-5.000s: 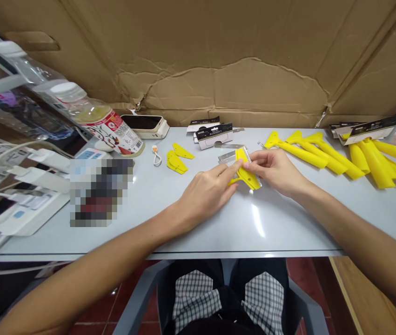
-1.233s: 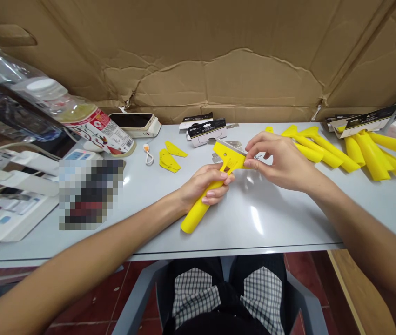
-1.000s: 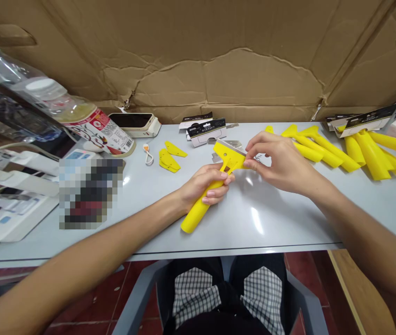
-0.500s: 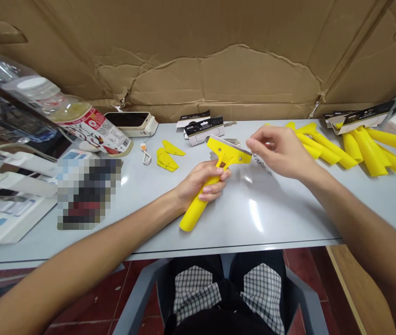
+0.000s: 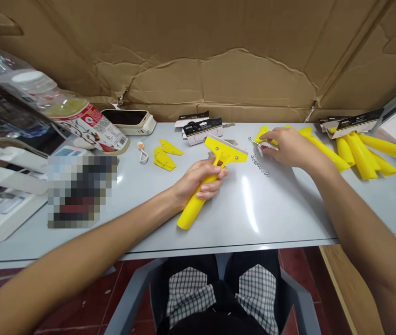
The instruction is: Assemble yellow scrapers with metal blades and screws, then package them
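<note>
My left hand (image 5: 206, 181) is wrapped around the handle of a yellow scraper (image 5: 194, 209), its wide head pointing up and away from me. A metal blade edge runs along the head, and two screws show in its face. Over the table to the right, my right hand (image 5: 285, 146) has its thumb and fingers closed about a small screwdriver (image 5: 255, 142); its thin metal shaft sticks out to the left and a bit of red shows at the fingers. Just below this hand lies a pile of small screws (image 5: 258, 165).
Flat yellow plates (image 5: 164, 158) and a white cord loop (image 5: 143, 152) lie on the left. Black-and-white cards (image 5: 203, 131) sit behind the scraper. Yellow handles (image 5: 361, 153) are heaped at right. A bottle (image 5: 89, 123), a phone (image 5: 128, 117) and a cardboard wall (image 5: 218, 83) border the table.
My right hand has moved away from the scraper head to the right and closed on the screwdriver. The left hand keeps its hold on the scraper.
</note>
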A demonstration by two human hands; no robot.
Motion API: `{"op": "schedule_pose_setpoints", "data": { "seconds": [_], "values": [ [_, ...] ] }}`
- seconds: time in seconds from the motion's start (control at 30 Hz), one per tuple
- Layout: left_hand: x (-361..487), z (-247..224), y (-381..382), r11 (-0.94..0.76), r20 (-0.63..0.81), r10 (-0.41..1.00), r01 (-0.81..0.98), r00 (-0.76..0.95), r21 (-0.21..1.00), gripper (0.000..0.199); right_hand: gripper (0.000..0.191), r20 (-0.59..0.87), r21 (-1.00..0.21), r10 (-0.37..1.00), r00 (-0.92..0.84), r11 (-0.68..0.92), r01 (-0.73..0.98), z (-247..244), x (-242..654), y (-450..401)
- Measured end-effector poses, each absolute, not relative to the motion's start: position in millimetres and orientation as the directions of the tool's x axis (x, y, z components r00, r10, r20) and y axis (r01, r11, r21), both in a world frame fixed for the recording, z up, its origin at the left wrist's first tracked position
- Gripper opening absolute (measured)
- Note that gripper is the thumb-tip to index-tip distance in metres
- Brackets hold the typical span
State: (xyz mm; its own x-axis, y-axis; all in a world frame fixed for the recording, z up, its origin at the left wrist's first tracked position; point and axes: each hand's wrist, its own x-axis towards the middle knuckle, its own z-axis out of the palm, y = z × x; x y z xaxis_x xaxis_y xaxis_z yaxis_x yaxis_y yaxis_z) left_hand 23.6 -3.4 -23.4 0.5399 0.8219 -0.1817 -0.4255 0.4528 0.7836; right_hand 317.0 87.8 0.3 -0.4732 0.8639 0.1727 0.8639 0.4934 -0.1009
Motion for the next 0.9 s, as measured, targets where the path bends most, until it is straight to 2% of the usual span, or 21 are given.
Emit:
{"op": "schedule_pose_setpoints", "data": {
  "seconds": [0.1,0.3,0.4,0.57,0.67,0.9],
  "values": [
    [23.5,-24.1,-3.1,0.463,-0.177,0.811,-0.428,0.558,0.776,0.026,0.04,0.151,-0.097,0.875,-0.46,0.476,0.874,-9.5,312.5,89.0],
    [23.6,-23.2,-3.1,0.47,-0.184,0.819,-0.451,0.543,0.759,0.029,0.022,0.151,-0.139,0.894,-0.422,0.442,0.886,-11.1,316.1,92.3],
    [24.3,-21.3,-3.6,0.46,-0.192,0.836,-0.465,0.514,0.757,0.031,0.019,0.196,-0.253,0.867,-0.459,0.497,0.83,2.9,313.3,85.7],
    [24.7,-17.6,-2.8,0.45,-0.214,0.862,-0.499,0.46,0.741,0.029,0.014,0.376,-0.442,0.757,-0.534,0.653,0.615,31.0,301.6,62.5],
    [24.5,-16.9,-1.7,0.423,-0.212,0.884,-0.522,0.416,0.741,0.025,0.012,0.359,-0.511,0.727,-0.585,0.678,0.529,37.5,295.4,51.9],
    [24.8,-17.7,-1.1,0.41,-0.208,0.891,-0.52,0.403,0.749,0.022,0.013,0.322,-0.478,0.688,-0.651,0.711,0.516,36.1,289.8,49.0]
  ]
}}
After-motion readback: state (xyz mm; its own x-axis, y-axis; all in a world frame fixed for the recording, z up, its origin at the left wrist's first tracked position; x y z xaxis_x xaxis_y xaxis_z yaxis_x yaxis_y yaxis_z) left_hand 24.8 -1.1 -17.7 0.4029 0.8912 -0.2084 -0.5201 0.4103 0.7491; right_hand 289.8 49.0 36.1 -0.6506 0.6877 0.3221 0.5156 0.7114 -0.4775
